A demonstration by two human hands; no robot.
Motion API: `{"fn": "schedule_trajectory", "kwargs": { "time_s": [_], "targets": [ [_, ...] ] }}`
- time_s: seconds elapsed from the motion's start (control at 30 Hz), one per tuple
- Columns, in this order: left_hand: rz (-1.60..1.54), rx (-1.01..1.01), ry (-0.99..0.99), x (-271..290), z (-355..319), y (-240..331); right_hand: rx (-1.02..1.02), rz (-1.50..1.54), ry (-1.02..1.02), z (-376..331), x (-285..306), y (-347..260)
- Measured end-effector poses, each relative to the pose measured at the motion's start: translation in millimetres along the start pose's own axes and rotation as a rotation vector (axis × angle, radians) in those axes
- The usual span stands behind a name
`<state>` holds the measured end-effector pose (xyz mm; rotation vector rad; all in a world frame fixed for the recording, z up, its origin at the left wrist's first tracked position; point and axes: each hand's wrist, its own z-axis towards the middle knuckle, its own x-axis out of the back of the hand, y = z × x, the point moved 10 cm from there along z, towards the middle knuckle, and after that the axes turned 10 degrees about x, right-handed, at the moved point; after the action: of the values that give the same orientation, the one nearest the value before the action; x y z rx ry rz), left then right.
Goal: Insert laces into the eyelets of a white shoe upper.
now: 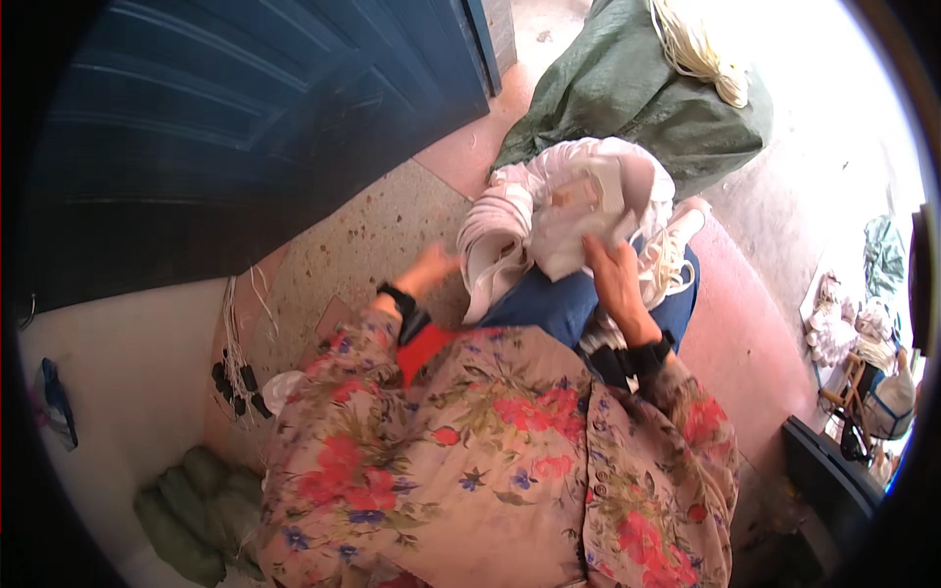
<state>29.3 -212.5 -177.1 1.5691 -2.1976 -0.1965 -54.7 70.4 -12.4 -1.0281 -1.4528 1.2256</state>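
Observation:
On my lap, over blue trousers, lies a pile of white, layered, curved cloth-like pieces [495, 230]. My right hand [618, 284] pinches the lower edge of a white, stiff-looking folded piece [564, 240] with a beige patch on it; its exact kind I cannot make out. My left hand [431, 269] is beside the left end of the pile, its fingers smeared by motion, so I cannot see whether they hold anything. Close to my right hand, cream cords [668, 265] hang in a loose bundle over my knee.
A large green woven sack [627, 93] stands ahead, with a hank of cream cord [701, 54] on top. The dark blue door [265, 118] is at the left. White cords [233, 343] hang there above the floor. Cloth bundles [833, 318] and a dark box-like object [833, 470] lie at the right.

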Motion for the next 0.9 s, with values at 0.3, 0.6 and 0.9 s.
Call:
{"fn": "schedule_trajectory", "kwargs": {
  "time_s": [0.3,0.6,0.9],
  "targets": [
    [-0.333,0.103,-0.352,-92.4,86.0,-111.5,-0.09,0.175,0.027,-34.2,-0.5,-15.3],
    [-0.635,-0.405,-0.278,60.7,8.4,128.1,-0.125,0.377,0.216,-23.1,27.0,-20.0],
    [-1.033,-0.216,-0.268,10.4,58.7,98.4,-0.226,0.786,0.424,-23.0,51.9,2.9]
  ]
}}
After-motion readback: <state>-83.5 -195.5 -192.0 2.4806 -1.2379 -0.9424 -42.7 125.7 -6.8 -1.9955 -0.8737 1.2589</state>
